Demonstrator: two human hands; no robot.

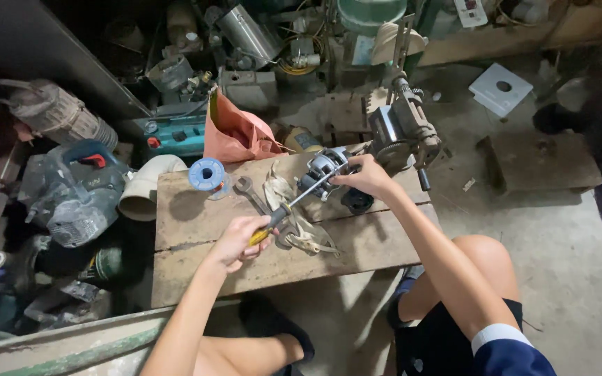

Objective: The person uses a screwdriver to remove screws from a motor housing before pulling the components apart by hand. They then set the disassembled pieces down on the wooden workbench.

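Head view, looking down over a low wooden bench (196,223) at which a person sits with knees drawn up on either side. The left hand (237,242) is clenched around the yellow-and-black handle of a screwdriver (294,203), whose shaft runs up and to the right so that its tip meets the small electric motor (323,170). The right hand (365,175) is closed over the motor's right side, pressing it against the bench top; this hold appears to keep the motor from turning or sliding while the tool bears on it. The motor sits near the far right part of the bench, just beside a bench-mounted winding machine (404,129) fixed at the far corner. Between the two hands lies a crumpled pale rag (294,223), partly beneath the screwdriver shaft, probably placed as a pad or wipe. A open-ended spanner (249,191) lies flat just left of the rag, near at hand, and a blue spool (207,174) stands near the far left edge, apart from the work. A small dark round part (358,202) rests just below the right hand. An orange bag (235,132) leans behind the bench. To the left, well apart, sits a power tool wrapped in clear plastic (78,188) among other stored equipment on the floor.
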